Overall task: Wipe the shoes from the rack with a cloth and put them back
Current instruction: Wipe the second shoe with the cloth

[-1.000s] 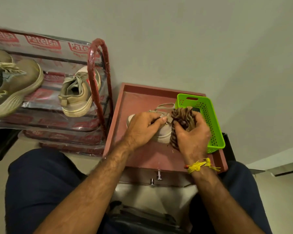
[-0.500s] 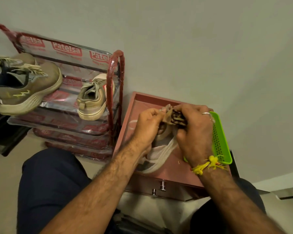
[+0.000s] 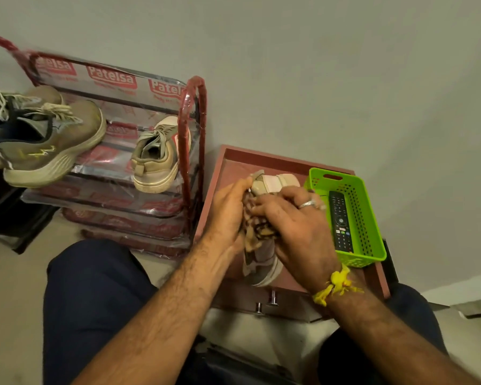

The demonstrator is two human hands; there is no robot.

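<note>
My right hand (image 3: pixel 297 226) curls over the patterned cloth (image 3: pixel 257 230), pressing it onto the pale shoe (image 3: pixel 264 262). My left hand (image 3: pixel 228 215) grips the same shoe from its other side. The shoe sits over the reddish desk (image 3: pixel 225 173), just beside a green basket (image 3: pixel 370 218) holding a remote (image 3: pixel 339 220). The rack (image 3: pixel 189 151) to the left carries a beige shoe (image 3: pixel 156 159) and brown sneakers (image 3: pixel 45 145).

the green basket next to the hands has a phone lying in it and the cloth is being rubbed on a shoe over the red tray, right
Not quite. The head view shows a black remote control lying in the green basket, not a phone. The rest holds: the hands, left and right, work the patterned cloth on a pale shoe over the red tray.
</note>
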